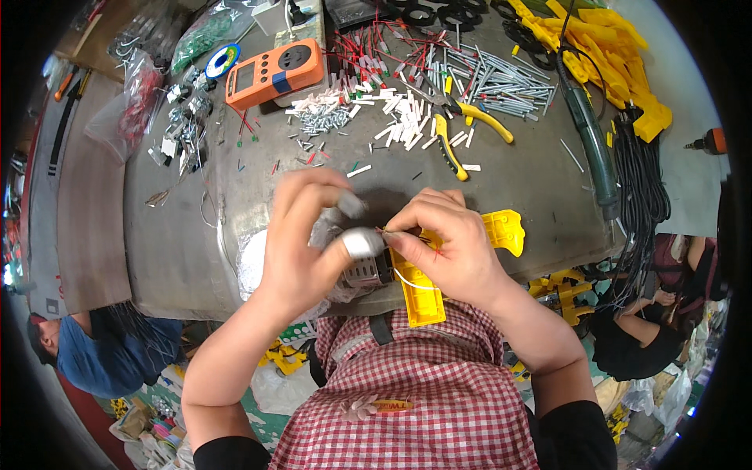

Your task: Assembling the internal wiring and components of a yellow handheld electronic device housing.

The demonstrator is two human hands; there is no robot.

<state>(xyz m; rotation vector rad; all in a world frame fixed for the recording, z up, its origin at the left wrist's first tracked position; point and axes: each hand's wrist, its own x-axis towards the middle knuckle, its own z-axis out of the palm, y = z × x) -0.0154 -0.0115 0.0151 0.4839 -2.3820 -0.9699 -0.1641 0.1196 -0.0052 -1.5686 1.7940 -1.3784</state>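
My left hand (301, 235) is slightly blurred, its thumb and forefinger spread apart, with whitish coverings on their tips. The thumb tip lies close to my right fingertips. My right hand (454, 243) pinches thin wires (383, 231) between thumb and forefinger; the wire ends are too small to make out. Under my right hand is a yellow plastic housing half (424, 301), its handle part pointing toward me and another part (505, 232) showing to the right. A white wire (409, 280) curves across it. Beside the housing, a perforated metal part (363, 272) is partly hidden by my left hand.
Yellow-handled pliers (450, 149) and cutters (482, 117) lie beyond my hands, near white sleeves (407, 117), small screws (325, 120) and long metal rods (509, 82). An orange multimeter (274, 74) is far left. Black cables (638, 172) and yellow housings (603, 39) are right.
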